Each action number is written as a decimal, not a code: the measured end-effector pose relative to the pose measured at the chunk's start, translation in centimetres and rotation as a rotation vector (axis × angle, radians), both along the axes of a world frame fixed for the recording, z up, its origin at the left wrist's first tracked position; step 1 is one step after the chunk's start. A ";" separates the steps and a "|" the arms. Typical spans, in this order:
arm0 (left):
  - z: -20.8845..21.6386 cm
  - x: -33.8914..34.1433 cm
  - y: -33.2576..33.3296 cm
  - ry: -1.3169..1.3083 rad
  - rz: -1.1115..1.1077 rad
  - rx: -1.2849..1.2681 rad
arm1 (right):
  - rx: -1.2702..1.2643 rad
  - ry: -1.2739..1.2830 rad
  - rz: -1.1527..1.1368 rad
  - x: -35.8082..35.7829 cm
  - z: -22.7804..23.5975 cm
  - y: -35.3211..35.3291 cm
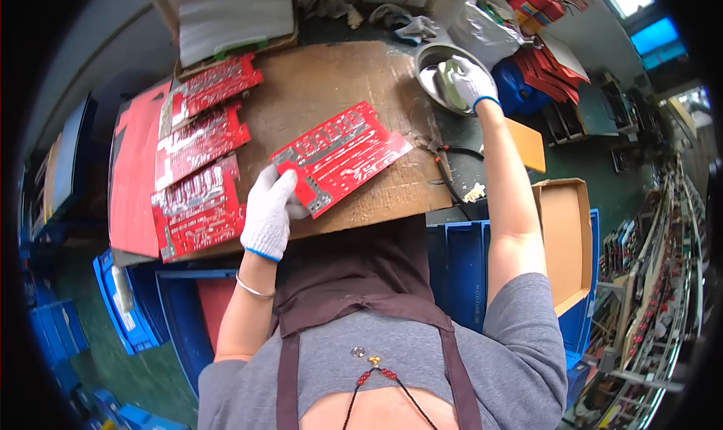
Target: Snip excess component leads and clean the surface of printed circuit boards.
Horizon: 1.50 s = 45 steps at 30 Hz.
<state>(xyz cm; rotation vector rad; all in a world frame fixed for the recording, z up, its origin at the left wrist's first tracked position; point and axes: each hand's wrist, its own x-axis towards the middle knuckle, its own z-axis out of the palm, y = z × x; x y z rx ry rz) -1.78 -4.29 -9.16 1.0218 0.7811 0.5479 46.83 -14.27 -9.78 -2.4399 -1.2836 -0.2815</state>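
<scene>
My left hand [271, 208], in a white knit glove, grips the lower left corner of a red circuit board [339, 159], thumb on top. The board is tilted above the brown cardboard [286, 76] on the bench. At the back right, my gloved right hand [474, 83] is over a round metal bowl [423, 56]. Its fingers close on a pale green pad [452, 87], whose exact kind I cannot make out. Something white lies in the bowl beside the pad. Several more red circuit boards [199, 140] overlap in a column on the left.
Pliers [433, 148] lie right of the cardboard, near a crumpled pale scrap [474, 193]. Red sheets [135, 170] lie along the left edge. Used gloves [414, 29] are at the back. Blue crates [459, 260] stand below the bench, one bearing an open cardboard box [565, 238].
</scene>
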 end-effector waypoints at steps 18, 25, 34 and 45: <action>-1.3 0.7 -2.6 -0.097 0.072 -0.017 | 0.337 0.176 0.453 -32.9 3.4 0.4; -2.3 1.1 -2.3 -0.159 0.063 -0.036 | 0.252 0.341 0.058 -27.2 3.0 -2.2; -2.2 0.4 -1.8 -0.155 0.015 -0.070 | 0.333 0.349 0.029 -25.7 2.7 -2.0; -2.8 0.3 -1.4 -0.297 0.022 -0.276 | 0.018 0.433 0.184 -31.9 4.6 2.1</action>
